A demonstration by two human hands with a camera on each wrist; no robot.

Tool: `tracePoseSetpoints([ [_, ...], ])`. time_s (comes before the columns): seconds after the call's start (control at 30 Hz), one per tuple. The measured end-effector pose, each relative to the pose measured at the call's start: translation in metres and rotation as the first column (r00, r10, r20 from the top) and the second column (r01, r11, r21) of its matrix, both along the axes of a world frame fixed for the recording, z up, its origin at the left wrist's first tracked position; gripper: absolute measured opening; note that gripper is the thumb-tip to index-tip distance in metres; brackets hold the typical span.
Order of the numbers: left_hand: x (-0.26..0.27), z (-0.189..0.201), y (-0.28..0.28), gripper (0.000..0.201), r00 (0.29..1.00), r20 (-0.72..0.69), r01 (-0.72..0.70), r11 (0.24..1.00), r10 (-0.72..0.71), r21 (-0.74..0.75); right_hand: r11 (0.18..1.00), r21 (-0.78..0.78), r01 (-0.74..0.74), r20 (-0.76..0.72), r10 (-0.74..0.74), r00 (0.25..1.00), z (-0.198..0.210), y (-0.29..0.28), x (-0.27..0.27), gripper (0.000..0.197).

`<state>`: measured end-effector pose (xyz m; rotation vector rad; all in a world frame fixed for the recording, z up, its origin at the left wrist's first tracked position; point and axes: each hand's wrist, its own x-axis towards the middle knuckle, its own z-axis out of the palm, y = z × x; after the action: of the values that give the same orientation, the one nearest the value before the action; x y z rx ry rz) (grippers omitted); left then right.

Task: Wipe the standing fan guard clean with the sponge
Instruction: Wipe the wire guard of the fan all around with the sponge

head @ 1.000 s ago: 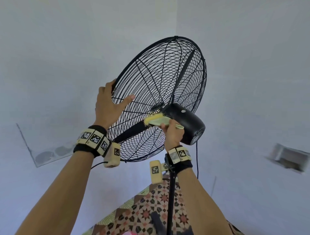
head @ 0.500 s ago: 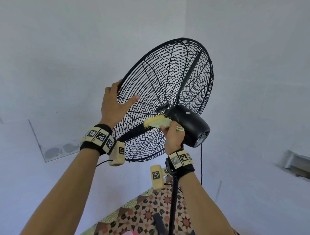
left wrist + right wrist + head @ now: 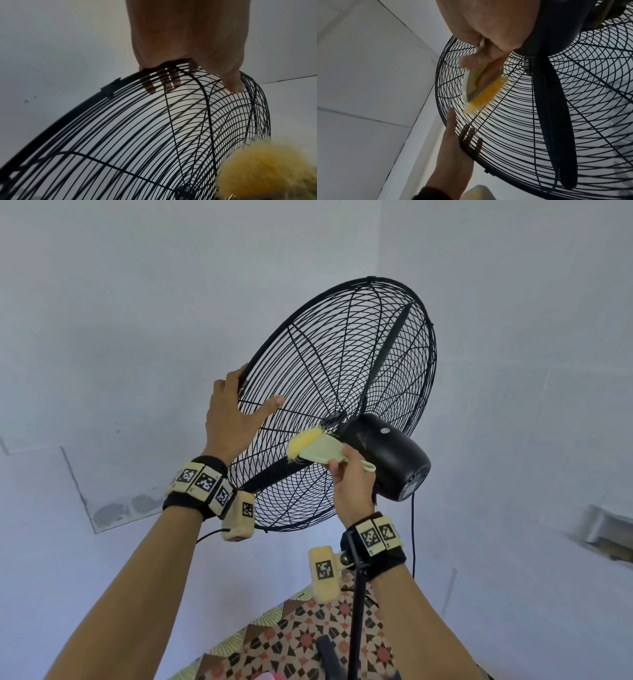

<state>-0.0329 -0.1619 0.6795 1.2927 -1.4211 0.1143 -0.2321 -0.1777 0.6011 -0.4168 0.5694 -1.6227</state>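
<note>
While your left hand (image 3: 228, 419) grasps the rim of the black wire fan guard (image 3: 346, 392), your right hand (image 3: 351, 477) grips the pale green, yellow-bristled sponge (image 3: 313, 446) against the wires, just beside the black motor housing (image 3: 387, 453); the black blade (image 3: 551, 121) sits behind the guard's wires.

Pale blue-grey painted walls (image 3: 137, 302) meeting at corner; patterned red, black and cream tiled floor (image 3: 308, 642) below.
</note>
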Motion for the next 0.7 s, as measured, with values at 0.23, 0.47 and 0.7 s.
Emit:
tracePoseSetpoints([
  [0.23, -0.004, 0.0, -0.003, 0.085, 1.0, 0.011, 0.004, 1.0, -0.003, -0.01, 0.991, 0.015, 0.134, 0.081, -0.135, 0.988, 0.007, 0.001, 0.006, 0.009],
  [0.47, 0.0, -0.005, 0.003, 0.084, 0.999, -0.023, 0.034, 0.999, -0.034, -0.006, 0.964, -0.259, 0.058, -0.203, -0.114, 0.972, 0.009, 0.039, 0.012, 0.026],
  [0.7, 0.029, -0.062, 0.005, 0.102, 0.986, -0.09, 0.148, 0.987, -0.142, 0.064, 0.311, -0.906, -0.287, -0.396, -0.863, 0.314, 0.002, 0.028, -0.008, 0.048],
])
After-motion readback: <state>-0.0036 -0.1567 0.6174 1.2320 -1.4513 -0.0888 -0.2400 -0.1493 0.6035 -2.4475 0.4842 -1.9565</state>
